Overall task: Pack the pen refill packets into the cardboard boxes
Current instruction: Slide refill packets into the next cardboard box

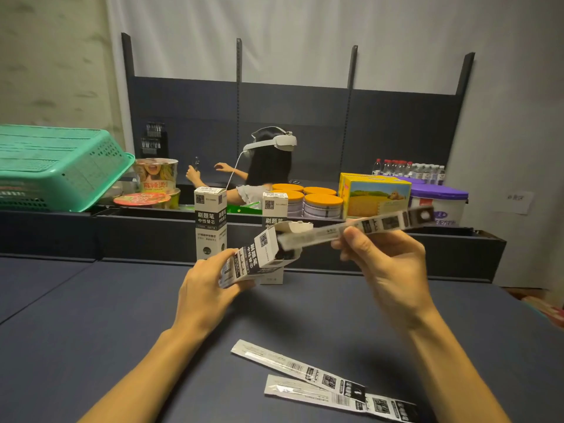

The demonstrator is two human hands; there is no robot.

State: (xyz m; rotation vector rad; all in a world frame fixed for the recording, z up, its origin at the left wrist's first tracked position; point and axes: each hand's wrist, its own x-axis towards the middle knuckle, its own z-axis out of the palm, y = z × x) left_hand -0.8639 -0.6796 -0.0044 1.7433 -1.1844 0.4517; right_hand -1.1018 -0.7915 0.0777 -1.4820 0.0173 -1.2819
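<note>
My left hand (204,288) grips a white-and-black cardboard box (258,257), tilted with its open flap end up and to the right. My right hand (387,257) pinches a long refill packet (360,228) whose left tip sits at the box's open mouth. Two more refill packets (305,369) (345,398) lie flat on the dark table near me, one overlapping the other. Two closed boxes stand upright at the table's far edge: one on the left (210,222) and one (274,209) partly hidden behind the held box.
A dark table (122,300) spreads below my arms, ending at a raised ledge. Beyond it are a green basket (58,166), noodle cups (157,175), orange-lidded tins (323,203), a yellow carton (375,193), bottles and a person wearing a headset (268,166).
</note>
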